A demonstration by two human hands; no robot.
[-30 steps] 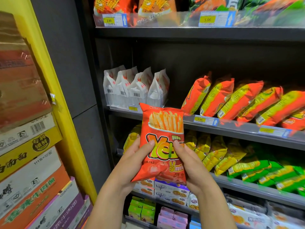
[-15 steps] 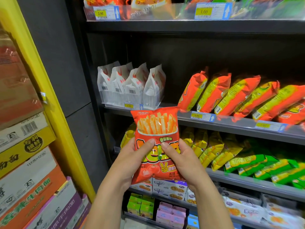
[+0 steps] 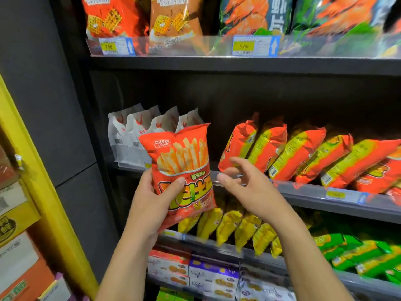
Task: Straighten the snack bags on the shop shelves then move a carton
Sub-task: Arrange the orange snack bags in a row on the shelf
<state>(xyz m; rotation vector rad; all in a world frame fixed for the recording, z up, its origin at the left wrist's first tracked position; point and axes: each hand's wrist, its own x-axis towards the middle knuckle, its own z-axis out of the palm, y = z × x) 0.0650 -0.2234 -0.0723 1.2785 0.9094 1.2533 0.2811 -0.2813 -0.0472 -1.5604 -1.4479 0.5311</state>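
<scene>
Gripping the red fries bag (image 3: 184,161) in my left hand (image 3: 156,198), thumb across its front and fingers behind, I hold it upright before the middle shelf (image 3: 303,193). I probably mean to slot it between the white bags (image 3: 130,135) and the leaning orange bags (image 3: 282,153), over the shelf's front lip. My right hand (image 3: 245,187) hovers just right of it, fingers spread, holding nothing. Stacked cartons (image 3: 13,246) stand far left.

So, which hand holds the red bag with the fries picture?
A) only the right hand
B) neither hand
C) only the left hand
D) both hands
C: the left hand grips the red bag, while the right hand is open beside it, fingers spread.
</scene>
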